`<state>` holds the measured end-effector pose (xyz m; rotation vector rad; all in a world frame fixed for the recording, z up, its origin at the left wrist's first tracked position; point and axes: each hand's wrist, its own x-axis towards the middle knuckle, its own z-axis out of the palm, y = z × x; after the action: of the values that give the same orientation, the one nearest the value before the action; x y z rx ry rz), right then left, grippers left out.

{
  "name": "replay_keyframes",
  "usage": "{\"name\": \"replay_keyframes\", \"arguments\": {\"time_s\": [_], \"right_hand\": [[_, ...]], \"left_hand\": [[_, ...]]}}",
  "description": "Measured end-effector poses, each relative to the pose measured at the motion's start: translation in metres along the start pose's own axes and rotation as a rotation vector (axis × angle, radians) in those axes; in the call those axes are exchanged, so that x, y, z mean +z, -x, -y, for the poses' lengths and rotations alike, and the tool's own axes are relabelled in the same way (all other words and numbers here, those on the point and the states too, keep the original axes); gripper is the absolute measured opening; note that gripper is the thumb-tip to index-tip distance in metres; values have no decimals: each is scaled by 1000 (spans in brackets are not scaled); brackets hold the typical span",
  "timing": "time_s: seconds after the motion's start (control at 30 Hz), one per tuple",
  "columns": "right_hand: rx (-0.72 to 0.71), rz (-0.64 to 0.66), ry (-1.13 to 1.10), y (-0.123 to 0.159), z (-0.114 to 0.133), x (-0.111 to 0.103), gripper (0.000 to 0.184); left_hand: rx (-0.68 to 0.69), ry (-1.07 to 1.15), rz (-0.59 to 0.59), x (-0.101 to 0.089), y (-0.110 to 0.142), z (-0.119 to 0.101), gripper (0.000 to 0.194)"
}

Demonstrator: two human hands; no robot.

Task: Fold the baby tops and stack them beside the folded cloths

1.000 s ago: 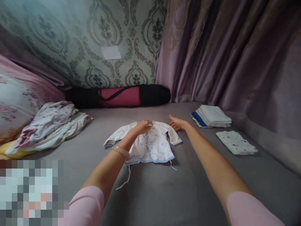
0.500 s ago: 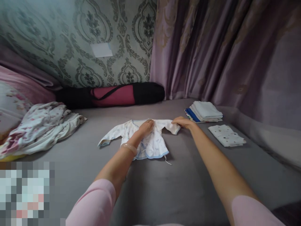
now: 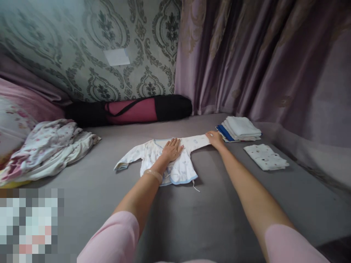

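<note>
A small white baby shirt (image 3: 183,170) with pale blue edging lies spread on the grey bedsheet (image 3: 208,204). My left hand (image 3: 172,149) rests flat on its chest, fingers stretched out. At the end of the right-hand sleeve, my right hand (image 3: 215,139) pinches the cuff, and that sleeve is drawn out straight. The other sleeve lies bent on the sheet to the left. A thin white tie trails from the lower hem.
To the right lie a stack of folded cloths (image 3: 241,128) and a folded spotted garment (image 3: 265,157). Rumpled printed cloth (image 3: 55,146) is heaped at left. A long black and maroon bag (image 3: 134,109) lies along the wall. Purple curtains (image 3: 233,54) hang behind.
My right hand has moved slightly right and up, pulling the sleeve from bent to straight. My left hand has flattened out over the shirt's chest.
</note>
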<state>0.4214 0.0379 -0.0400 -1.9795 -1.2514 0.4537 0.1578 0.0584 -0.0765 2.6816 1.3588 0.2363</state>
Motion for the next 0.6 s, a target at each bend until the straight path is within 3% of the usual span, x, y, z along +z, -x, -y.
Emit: {"name": "replay_keyframes", "arguments": {"time_s": [0.27, 0.43, 0.53, 0.6], "right_hand": [[-26, -24, 656, 26, -4, 13, 36], [6, -25, 735, 27, 5, 6, 40], [-95, -57, 752, 29, 21, 10, 43], [-226, -30, 701, 36, 37, 24, 44]], "left_hand": [[-30, -36, 52, -5, 0, -5, 72], [-18, -5, 29, -2, 0, -5, 67], [-15, 11, 30, -2, 0, -6, 64], [-17, 11, 34, -2, 0, -6, 64]]}}
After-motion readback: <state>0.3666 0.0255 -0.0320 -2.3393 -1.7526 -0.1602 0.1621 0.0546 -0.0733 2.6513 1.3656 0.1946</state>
